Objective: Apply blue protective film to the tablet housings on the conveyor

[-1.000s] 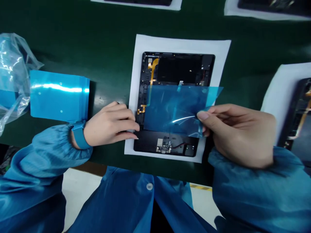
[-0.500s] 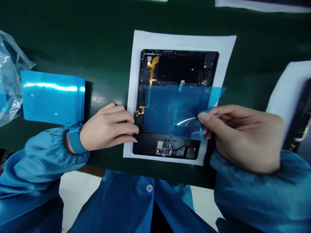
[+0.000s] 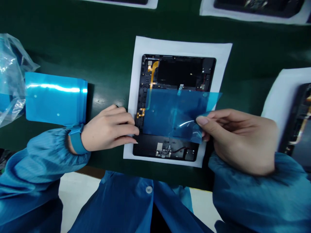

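An open black tablet housing (image 3: 179, 69) with an orange flex cable lies on a white sheet (image 3: 179, 45) on the green belt. My right hand (image 3: 239, 139) pinches the right edge of a clear blue film (image 3: 170, 113) that lies across the housing's middle. My left hand (image 3: 109, 127), fingers curled together, presses on the housing's left edge and the white sheet; a blue band is round its wrist. Both arms wear blue sleeves.
A stack of blue films (image 3: 55, 97) sits left of my left hand, beside a crumpled clear plastic bag (image 3: 11, 74). Another housing on a white sheet (image 3: 297, 113) lies at the right edge. More sheets with housings (image 3: 252, 8) line the far side.
The film and both hands keep nearly the same pose; the view shifted slightly, and the film's right corner sits a little lower over the housing.
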A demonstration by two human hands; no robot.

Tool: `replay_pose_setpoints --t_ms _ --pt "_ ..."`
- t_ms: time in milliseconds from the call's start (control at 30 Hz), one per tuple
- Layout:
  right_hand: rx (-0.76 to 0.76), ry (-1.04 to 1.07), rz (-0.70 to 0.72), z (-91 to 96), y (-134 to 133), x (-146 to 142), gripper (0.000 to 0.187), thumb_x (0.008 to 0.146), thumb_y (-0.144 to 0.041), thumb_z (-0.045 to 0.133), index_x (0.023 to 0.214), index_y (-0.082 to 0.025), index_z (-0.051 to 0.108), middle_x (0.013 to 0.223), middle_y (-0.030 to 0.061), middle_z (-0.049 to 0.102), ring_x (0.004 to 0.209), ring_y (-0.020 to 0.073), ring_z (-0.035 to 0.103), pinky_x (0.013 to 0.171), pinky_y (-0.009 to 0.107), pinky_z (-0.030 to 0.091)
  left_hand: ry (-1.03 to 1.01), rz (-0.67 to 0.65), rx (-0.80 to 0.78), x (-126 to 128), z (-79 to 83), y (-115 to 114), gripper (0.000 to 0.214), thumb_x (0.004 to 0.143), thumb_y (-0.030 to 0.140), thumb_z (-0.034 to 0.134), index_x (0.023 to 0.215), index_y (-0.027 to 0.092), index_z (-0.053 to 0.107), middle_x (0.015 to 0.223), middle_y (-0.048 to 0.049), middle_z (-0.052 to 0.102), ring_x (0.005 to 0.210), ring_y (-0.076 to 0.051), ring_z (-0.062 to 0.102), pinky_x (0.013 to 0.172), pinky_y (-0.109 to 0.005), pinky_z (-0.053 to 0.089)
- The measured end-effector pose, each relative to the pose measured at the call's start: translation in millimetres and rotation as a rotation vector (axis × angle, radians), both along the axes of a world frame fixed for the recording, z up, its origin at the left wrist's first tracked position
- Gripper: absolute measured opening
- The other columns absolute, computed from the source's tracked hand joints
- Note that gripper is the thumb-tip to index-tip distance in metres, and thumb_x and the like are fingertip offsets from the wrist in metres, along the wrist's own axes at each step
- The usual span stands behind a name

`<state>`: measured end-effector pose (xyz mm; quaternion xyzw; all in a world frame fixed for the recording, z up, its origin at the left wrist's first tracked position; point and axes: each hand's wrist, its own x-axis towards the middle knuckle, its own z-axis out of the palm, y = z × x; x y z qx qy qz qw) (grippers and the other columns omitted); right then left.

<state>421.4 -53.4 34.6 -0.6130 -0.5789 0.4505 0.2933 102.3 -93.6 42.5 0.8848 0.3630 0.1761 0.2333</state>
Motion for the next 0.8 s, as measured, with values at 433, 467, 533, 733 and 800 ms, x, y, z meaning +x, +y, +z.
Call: replay_pose_setpoints --t_ms 433,467,533,733,800 --pt "-0.048 -0.003 0.013 0.8 2.5 -1.9 0.012 0.079 -0.031 0.085 0.082 -0.022 0.078 0.056 -0.0008 0.063 0.043 0.0106 0.056 0.042 0.021 0.051 -0.007 -0.007 0.006 -0.6 -0.4 -0.8 0.017 0.1 0.036 0.064 0.102 0.02 0.07 0.095 -0.0024 0.07 0.084 -0.016 0.06 0.071 -0.031 0.039" --pt "-0.048 0.0 0.011 0.5 2.5 -1.6 0.011 0.079 -0.031 0.085 0.081 -0.022 0.078 0.055 -0.0009 0.063 0.043 0.0105 0.056 0.042 0.021 0.05 -0.008 -0.007 0.007 -0.7 -0.4 -0.9 0.017 0.1 0.036 0.064 0.102 0.02 0.07 0.095 -0.0024 0.07 0.084 -0.016 0.059 0.071 -0.031 0.039" --pt "-0.054 0.008 0.002 0.0 2.3 -0.9 0.012 0.078 -0.031 0.085 0.081 -0.022 0.078 0.055 -0.0012 0.063 0.043 0.0102 0.055 0.042 0.021 0.05 -0.007 -0.009 0.004 -1.0 -0.3 -1.1 0.017 0.1 0.036 0.064 0.102 0.02 0.07 0.095 -0.0023 0.07 0.084 -0.016 0.059 0.071 -0.032 0.039" --pt "-0.09 0.056 0.011 1.7 1.9 -1.2 0.016 0.078 -0.038 0.086 0.083 -0.025 0.079 0.056 -0.0039 0.064 0.044 0.0071 0.055 0.044 0.016 0.052 0.003 -0.004 -0.008 -1.1 0.2 -1.0 0.016 0.1 0.036 0.063 0.103 0.021 0.07 0.097 -0.0025 0.07 0.085 -0.016 0.06 0.072 -0.032 0.04" --pt "-0.095 0.058 0.012 2.5 2.0 -2.0 0.017 0.078 -0.039 0.086 0.083 -0.024 0.079 0.057 -0.0039 0.065 0.045 0.0068 0.057 0.044 0.015 0.052 0.004 -0.005 -0.009 -1.4 0.0 -0.9 0.016 0.1 0.035 0.063 0.103 0.02 0.07 0.097 -0.0027 0.07 0.086 -0.017 0.06 0.072 -0.032 0.04"
